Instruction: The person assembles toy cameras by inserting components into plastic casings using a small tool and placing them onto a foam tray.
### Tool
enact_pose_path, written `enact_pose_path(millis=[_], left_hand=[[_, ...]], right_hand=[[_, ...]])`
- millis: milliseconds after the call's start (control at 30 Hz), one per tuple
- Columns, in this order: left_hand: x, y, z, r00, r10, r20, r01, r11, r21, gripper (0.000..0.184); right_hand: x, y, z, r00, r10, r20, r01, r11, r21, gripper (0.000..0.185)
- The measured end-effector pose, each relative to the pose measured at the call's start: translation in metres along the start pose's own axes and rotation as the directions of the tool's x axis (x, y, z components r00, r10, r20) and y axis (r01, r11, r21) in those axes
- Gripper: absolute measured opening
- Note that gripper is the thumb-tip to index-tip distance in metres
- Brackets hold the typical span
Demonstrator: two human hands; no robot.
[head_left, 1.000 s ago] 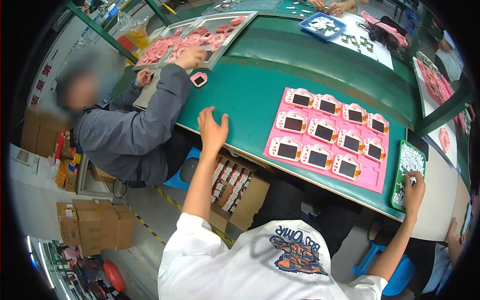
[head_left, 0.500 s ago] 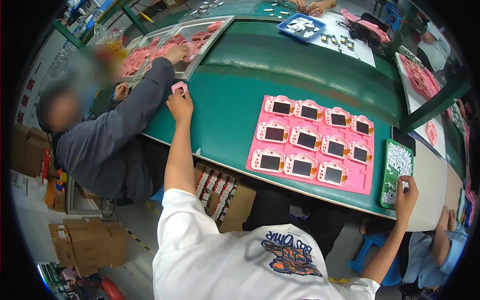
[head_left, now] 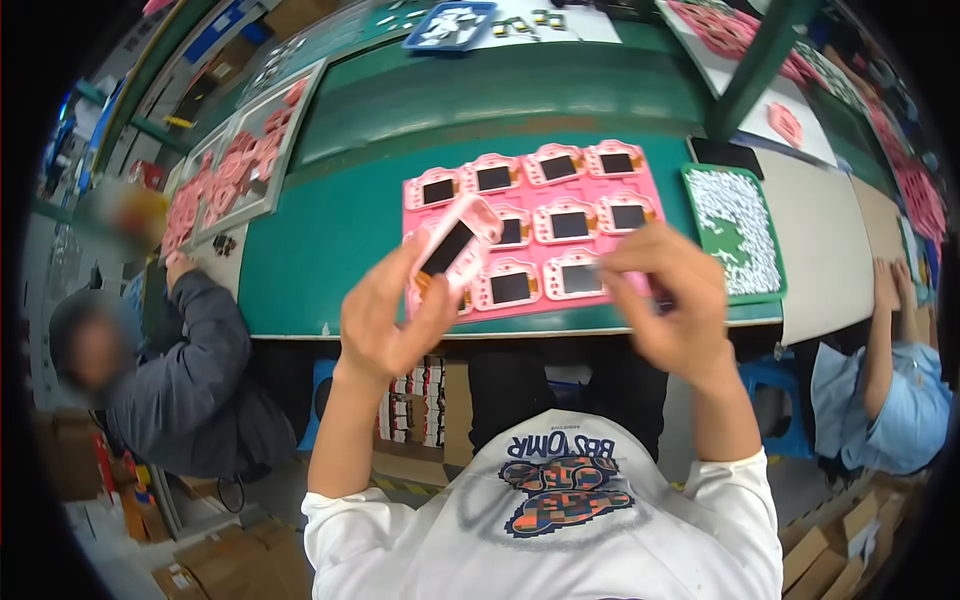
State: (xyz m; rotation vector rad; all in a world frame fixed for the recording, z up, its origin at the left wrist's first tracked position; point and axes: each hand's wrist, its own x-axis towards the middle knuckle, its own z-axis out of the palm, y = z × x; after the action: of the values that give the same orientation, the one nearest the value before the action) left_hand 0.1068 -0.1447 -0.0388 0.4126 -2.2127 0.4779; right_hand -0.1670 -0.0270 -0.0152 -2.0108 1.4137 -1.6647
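Observation:
My left hand (head_left: 385, 315) is closed on a pink camera-shaped toy housing (head_left: 463, 238) with a dark screen, held tilted above the left part of a pink tray (head_left: 592, 188). Several similar pink housings with screens lie in rows in that tray, some partly hidden by the held one and my hands. Over the tray's right front corner, my right hand (head_left: 680, 305) has its thumb and fingers pinched together. Motion blurs those fingertips, so what they hold cannot be made out. To the right of this hand lies a green tray (head_left: 722, 240) of small white pieces.
White-framed trays of pink parts (head_left: 240, 165) stand at left, near a co-worker's dark sleeve (head_left: 205, 325). A blue tray (head_left: 450, 25) of white pieces sits at the back. A dark flat object (head_left: 725, 157) lies behind the green tray; a green post (head_left: 755, 75) rises nearby.
My left hand has come from the far left to the pink tray with a pink piece. My right hand has left the green tray and moved left. The view has turned; the co-worker's arm has drawn back.

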Motion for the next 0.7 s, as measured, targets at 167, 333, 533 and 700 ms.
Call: enact_pose_path(millis=[167,333,533,700], left_hand=[[0.027,0.038,-0.008,0.990,0.132,-0.054,-0.138,0.979,-0.150,0.021],[0.038,0.049,-0.006,0.979,0.189,-0.076,-0.200,0.961,-0.190,0.020],[0.050,0.053,-0.007,0.972,0.227,-0.067,-0.236,0.939,-0.250,0.018],[0.046,0.044,-0.011,0.985,0.174,0.018,-0.154,0.913,-0.377,0.037]], right_hand=[[-0.007,-0.010,0.008,0.999,-0.048,0.025,0.051,0.983,-0.174,0.022],[-0.014,-0.014,-0.003,0.995,-0.089,0.047,0.099,0.949,-0.298,0.023],[-0.015,-0.022,-0.017,0.988,-0.075,0.132,0.129,0.878,-0.461,0.023],[-0.015,-0.022,-0.027,0.969,-0.088,0.229,0.189,0.864,-0.466,0.022]])
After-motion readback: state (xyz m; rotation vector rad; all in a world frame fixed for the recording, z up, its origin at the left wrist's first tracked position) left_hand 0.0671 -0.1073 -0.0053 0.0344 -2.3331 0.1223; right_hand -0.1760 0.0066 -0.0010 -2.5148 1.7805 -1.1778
